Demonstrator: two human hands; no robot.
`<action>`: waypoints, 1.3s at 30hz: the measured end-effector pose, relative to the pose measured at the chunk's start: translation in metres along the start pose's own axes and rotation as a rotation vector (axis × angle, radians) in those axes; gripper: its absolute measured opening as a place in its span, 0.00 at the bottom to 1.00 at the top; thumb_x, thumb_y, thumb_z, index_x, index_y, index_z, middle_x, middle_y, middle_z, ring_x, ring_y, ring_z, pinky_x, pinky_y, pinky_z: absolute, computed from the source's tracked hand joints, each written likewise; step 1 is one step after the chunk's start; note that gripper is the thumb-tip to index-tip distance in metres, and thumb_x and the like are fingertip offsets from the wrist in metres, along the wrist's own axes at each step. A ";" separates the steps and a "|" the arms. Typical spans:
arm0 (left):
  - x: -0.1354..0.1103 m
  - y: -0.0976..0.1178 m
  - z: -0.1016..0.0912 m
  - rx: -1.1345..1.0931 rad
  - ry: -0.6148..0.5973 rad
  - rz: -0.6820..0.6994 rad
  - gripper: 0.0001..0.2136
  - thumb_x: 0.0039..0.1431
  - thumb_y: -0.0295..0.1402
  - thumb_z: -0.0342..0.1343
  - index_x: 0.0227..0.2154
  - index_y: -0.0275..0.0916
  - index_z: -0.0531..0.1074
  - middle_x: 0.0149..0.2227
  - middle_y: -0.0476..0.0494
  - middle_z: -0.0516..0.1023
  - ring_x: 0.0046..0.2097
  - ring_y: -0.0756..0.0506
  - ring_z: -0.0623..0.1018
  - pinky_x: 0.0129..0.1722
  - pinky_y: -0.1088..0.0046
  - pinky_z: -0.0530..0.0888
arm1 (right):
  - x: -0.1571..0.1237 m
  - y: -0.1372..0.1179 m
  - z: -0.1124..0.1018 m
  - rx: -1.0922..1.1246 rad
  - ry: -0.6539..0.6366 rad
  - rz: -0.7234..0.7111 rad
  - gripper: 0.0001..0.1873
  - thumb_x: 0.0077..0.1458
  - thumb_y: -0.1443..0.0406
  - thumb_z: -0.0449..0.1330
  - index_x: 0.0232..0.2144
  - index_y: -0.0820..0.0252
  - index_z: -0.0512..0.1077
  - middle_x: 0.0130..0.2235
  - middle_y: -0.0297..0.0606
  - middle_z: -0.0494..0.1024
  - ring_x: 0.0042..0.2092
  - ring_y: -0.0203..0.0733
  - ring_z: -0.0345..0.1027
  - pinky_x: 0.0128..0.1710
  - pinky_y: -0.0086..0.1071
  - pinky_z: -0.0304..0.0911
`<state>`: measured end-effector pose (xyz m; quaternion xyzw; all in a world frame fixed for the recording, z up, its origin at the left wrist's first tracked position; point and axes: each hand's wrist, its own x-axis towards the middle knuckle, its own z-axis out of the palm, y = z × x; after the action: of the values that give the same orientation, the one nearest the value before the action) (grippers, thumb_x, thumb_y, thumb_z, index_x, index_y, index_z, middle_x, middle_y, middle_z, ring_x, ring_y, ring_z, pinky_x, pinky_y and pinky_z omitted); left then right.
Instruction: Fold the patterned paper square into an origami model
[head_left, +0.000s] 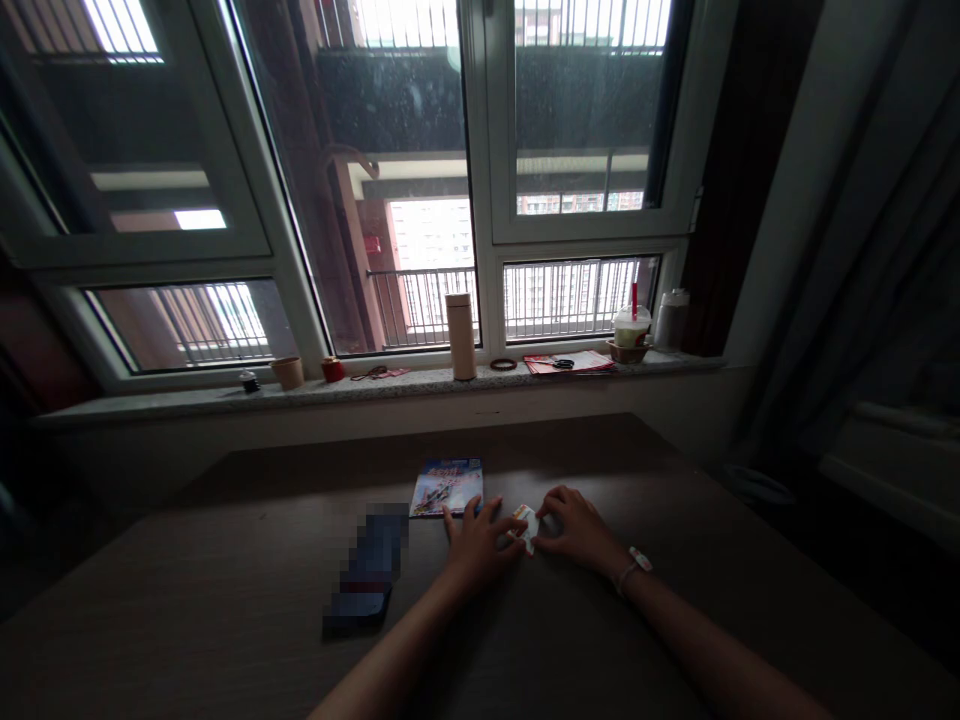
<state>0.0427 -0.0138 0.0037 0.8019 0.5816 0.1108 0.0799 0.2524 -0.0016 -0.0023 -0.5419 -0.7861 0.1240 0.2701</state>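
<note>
A small white piece with coloured print point(530, 522), perhaps paper or card, is between my two hands above the dark table point(240, 560). My left hand point(480, 540) pinches its left side with thumb and forefinger, the other fingers spread. The right edge is pinched by my right hand point(577, 532), which wears a bracelet at the wrist. Just beyond my left fingers lies a blue printed booklet point(448, 487). The fingers partly cover the piece, so its exact shape cannot be made out.
A pixelated dark, flat item point(367, 570) lies left of my left arm. On the windowsill stand a tall beige flask point(460, 338), a paper cup point(287, 373), a drink cup with a red straw point(631, 328) and a pale bottle point(671, 320). Scissors point(562, 364) rest on red-edged papers there.
</note>
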 end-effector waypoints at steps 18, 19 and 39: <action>-0.001 -0.001 0.002 0.004 0.019 0.004 0.15 0.60 0.49 0.53 0.50 0.66 0.71 0.65 0.52 0.60 0.67 0.31 0.51 0.58 0.31 0.34 | -0.006 -0.001 0.002 -0.021 -0.048 -0.034 0.30 0.41 0.51 0.67 0.47 0.53 0.70 0.51 0.41 0.67 0.56 0.51 0.58 0.62 0.46 0.46; 0.000 -0.002 0.003 0.000 0.026 0.006 0.16 0.59 0.50 0.54 0.50 0.66 0.71 0.65 0.52 0.60 0.67 0.31 0.51 0.58 0.31 0.33 | -0.006 0.000 0.002 -0.021 -0.059 -0.035 0.30 0.43 0.52 0.66 0.49 0.52 0.70 0.51 0.41 0.66 0.57 0.51 0.58 0.63 0.46 0.45; 0.001 -0.008 0.005 -0.091 0.046 0.102 0.15 0.60 0.47 0.55 0.50 0.62 0.70 0.61 0.55 0.66 0.65 0.29 0.54 0.56 0.26 0.33 | 0.003 0.018 0.007 0.094 0.000 -0.074 0.17 0.57 0.68 0.54 0.44 0.47 0.77 0.46 0.39 0.70 0.52 0.45 0.62 0.57 0.40 0.55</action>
<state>0.0368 -0.0107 -0.0029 0.8232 0.5361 0.1596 0.0973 0.2613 0.0091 -0.0161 -0.4993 -0.7990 0.1506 0.2995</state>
